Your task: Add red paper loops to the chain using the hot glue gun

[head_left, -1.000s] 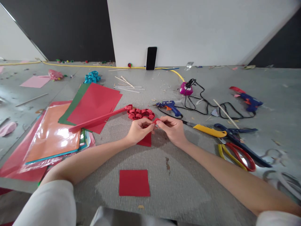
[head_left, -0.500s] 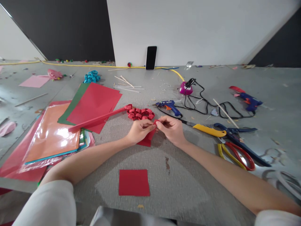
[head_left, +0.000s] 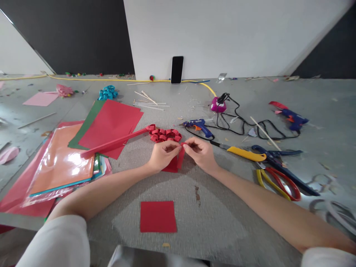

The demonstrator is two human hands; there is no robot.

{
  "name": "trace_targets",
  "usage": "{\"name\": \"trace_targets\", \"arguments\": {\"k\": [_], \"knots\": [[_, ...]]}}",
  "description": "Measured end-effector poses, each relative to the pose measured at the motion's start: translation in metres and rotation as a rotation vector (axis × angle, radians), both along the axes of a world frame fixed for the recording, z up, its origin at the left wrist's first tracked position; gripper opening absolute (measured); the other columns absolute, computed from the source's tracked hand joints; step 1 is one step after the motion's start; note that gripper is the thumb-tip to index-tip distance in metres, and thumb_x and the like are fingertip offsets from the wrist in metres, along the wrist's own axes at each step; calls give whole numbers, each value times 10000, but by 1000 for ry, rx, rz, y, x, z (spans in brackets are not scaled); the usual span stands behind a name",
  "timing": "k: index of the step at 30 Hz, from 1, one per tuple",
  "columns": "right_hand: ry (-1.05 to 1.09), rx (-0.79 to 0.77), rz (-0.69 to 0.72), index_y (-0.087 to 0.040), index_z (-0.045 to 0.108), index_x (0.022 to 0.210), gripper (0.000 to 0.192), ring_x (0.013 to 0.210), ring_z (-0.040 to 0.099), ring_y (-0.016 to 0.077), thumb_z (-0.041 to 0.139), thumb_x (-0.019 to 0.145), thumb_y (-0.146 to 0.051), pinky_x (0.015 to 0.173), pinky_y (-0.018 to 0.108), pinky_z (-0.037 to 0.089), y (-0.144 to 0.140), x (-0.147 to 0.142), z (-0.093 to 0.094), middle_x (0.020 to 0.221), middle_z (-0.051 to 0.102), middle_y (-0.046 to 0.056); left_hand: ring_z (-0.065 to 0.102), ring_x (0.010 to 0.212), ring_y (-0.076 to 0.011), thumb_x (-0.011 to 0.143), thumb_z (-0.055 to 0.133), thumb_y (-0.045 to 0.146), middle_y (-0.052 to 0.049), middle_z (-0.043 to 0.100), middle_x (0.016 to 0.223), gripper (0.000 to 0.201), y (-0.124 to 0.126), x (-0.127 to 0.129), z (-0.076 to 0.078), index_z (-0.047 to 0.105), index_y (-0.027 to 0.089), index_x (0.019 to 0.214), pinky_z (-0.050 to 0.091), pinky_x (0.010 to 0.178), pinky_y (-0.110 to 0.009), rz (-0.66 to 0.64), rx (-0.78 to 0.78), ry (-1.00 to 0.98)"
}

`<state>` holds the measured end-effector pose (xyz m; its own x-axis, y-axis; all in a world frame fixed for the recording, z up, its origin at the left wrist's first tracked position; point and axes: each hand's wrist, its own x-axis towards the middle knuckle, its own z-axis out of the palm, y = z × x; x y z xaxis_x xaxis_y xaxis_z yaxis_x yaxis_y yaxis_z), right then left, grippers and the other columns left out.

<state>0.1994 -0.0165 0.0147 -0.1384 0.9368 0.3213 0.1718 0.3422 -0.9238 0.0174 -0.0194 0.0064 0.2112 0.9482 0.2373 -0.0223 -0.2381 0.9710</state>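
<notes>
Lowest in the frame, just below centre, a small flat red paper square lies alone on the grey textured counter. Above it, near the middle of the frame, two bare forearms come in from the lower corners and meet. The left hand and right hand both pinch a narrow strip of red paper between thumb and fingertips, fingers closed on its upper end; the strip hangs down between the hands, its lower end over a small red paper offcut on the counter. Judging by its look, the strip is very light, thin and floppy; it would crease or tear easily, so a gentle fingertip pinch near the ends seems the sensible hold. Just beyond the hands sits a cluster of red paper loops joined to a long flat red paper stick running left. At centre left lie large red and green paper sheets and a plastic-wrapped stack of coloured paper. To the right are a yellow-handled craft knife, blue-handled scissors and red-and-yellow-handled scissors. Further back lie a blue hot glue gun, a second blue hot glue gun, and a black cable. At top centre a black phone leans against the white wall.
</notes>
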Motion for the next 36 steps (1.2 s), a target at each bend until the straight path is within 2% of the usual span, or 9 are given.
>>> {"name": "trace_targets", "arguments": {"k": [6,15,18,22,27,31,36], "knots": [[-1,-1,31,-221,719,851,260,698,596,162,732,901,-475,659,300,501,1,1,-4,777,695,24,700,772,-153,906,741,419,-76,780,870,270,-1,1,1,757,149,899,578,730,-272,-18,7,36],[11,-9,-27,-214,725,840,274,664,596,150,738,887,-484,621,282,504,1,0,-4,761,704,23,717,808,-149,910,738,396,-94,780,917,269,0,1,0,733,129,939,583,788,-279,-84,-85,14],[17,-27,-22,-215,734,856,274,671,606,151,741,887,-487,626,280,512,1,0,-4,776,715,25,701,776,-143,915,731,403,-88,771,878,276,0,0,1,734,128,893,569,758,-268,-75,-77,59],[31,-61,-12,-218,755,904,279,717,636,157,750,891,-497,657,282,524,3,1,-6,832,740,34,703,766,-146,905,742,434,-81,771,867,298,1,0,-1,727,136,896,565,735,-265,-50,-94,24],[19,-52,13,-215,749,853,315,704,622,161,757,888,-527,640,283,510,4,1,-8,781,717,30,710,774,-148,896,748,442,-78,776,877,302,2,0,-3,726,142,908,570,737,-264,-53,-99,9],[4,-31,-15,-210,746,856,327,692,617,160,738,902,-534,627,282,508,4,1,-7,773,714,29,707,779,-149,904,732,429,-82,778,888,293,2,0,-1,743,136,918,566,743,-265,-55,-78,60],[35,-36,-1,-213,757,860,293,723,638,165,757,890,-504,676,295,524,5,1,-4,804,731,33,654,683,-126,926,690,396,-55,750,803,263,2,-1,1,749,141,901,529,672,-250,-42,-28,152]]}}
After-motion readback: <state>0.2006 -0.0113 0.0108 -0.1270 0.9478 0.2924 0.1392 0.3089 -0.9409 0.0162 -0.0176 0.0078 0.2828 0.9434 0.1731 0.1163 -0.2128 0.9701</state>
